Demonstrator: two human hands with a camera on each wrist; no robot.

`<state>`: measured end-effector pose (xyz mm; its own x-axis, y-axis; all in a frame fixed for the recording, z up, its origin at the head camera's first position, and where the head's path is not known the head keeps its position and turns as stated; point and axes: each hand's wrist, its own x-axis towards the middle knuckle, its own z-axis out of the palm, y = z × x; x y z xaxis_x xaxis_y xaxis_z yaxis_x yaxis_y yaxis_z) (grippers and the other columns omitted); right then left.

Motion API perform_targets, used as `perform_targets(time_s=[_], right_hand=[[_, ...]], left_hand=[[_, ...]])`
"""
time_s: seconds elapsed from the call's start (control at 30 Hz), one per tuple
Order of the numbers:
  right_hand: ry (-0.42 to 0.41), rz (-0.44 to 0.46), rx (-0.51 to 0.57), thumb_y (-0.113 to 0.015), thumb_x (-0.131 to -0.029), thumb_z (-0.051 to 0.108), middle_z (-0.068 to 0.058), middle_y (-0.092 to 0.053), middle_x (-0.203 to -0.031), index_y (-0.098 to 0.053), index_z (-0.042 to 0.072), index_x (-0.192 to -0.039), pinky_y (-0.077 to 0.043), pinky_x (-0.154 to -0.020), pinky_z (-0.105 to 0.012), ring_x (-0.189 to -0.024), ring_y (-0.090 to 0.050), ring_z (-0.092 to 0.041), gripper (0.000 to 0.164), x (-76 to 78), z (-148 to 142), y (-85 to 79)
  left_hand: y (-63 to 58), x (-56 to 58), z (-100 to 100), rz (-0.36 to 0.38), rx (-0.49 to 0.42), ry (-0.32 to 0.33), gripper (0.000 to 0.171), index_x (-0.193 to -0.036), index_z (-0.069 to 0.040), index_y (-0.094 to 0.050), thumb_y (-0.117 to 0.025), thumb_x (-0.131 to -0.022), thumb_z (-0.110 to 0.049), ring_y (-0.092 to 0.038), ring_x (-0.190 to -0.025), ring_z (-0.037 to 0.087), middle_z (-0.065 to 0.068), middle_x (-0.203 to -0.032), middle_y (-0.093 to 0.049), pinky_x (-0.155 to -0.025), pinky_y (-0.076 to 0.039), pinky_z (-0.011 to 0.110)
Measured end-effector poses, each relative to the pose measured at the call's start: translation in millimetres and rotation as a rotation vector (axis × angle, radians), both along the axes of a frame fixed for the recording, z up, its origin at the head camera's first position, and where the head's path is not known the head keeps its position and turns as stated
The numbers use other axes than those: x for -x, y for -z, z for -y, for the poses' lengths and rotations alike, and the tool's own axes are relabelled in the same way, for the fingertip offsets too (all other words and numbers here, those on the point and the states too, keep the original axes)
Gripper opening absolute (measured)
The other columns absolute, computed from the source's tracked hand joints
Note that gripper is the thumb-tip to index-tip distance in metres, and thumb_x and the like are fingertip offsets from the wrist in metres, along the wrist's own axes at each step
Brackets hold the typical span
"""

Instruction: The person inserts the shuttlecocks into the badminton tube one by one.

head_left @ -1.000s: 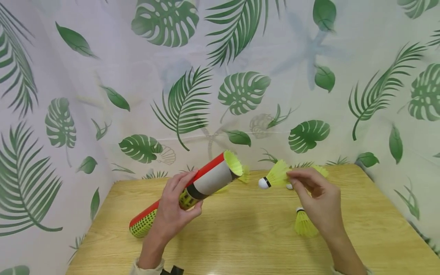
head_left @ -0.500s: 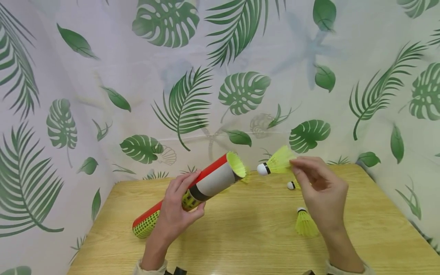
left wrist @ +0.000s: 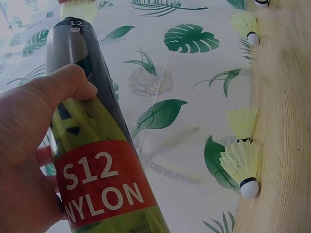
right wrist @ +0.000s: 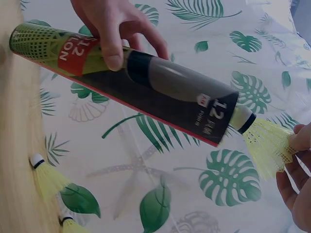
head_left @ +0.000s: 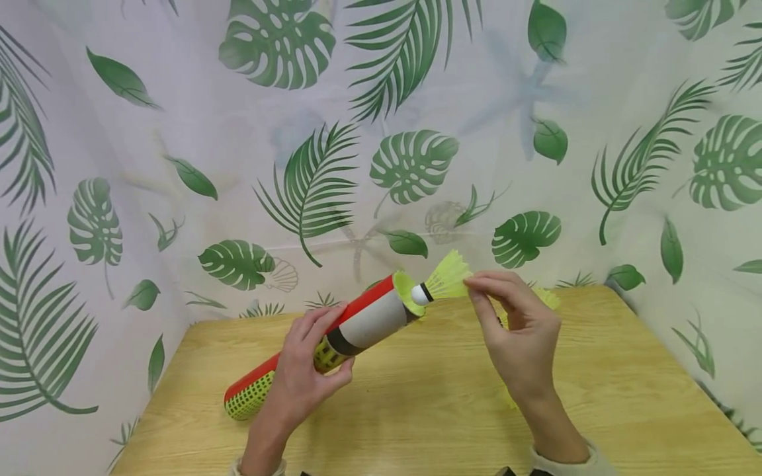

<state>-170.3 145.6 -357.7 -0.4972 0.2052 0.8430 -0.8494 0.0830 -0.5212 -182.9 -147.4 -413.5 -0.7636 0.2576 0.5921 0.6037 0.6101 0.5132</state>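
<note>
Our left hand (head_left: 300, 363) grips a tilted tube (head_left: 372, 324) over the surface (head_left: 417, 410), fingers (head_left: 315, 318) curled round it. Our right hand (head_left: 524, 330) pinches a shuttlecock (head_left: 448, 277) by its skirt, tip at the tube's right end.

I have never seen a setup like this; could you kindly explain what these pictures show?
There is no machine here, only a person's bare left hand and right hand. The head view is taken from the person's head, looking forward and down; the two wrist views are taken from each wrist, looking at that hand's work. The left hand grips a tilted tube; the right hand pinches a yellow shuttlecock by its flared skirt, its white tip at the tube's open end. Other shuttlecocks lie on the wooden table.
</note>
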Motion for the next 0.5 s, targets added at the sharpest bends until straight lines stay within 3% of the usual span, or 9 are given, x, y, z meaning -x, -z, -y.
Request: perform_targets(time_s=[0.1,0.5], right_hand=[[0.024,0.014,-0.060,-0.064,-0.080,-0.030,-0.022,-0.069,-0.099,-0.074,-0.012,-0.099,-0.055,-0.091,-0.027,-0.100,-0.068,-0.021,0.028,1.5,9,4.6],[-0.056,0.065,-0.151,-0.064,-0.083,-0.028,-0.016,-0.071,-0.105,-0.076,-0.001,-0.104,-0.054,-0.092,-0.027,-0.105,-0.067,-0.021,0.036,4.2,30,15.2]], left_hand=[[0.5,-0.3,0,-0.004,-0.004,0.008,0.085,-0.149,-0.036,-0.051,-0.087,-0.076,-0.014,-0.048,-0.125,0.018,-0.005,-0.142,-0.052,-0.093,-0.053,0.048],[2.5,0.2,0,-0.006,-0.002,0.007,0.086,-0.150,-0.037,-0.050,-0.087,-0.076,-0.015,-0.048,-0.123,0.017,-0.005,-0.142,-0.053,-0.093,-0.052,0.048]])
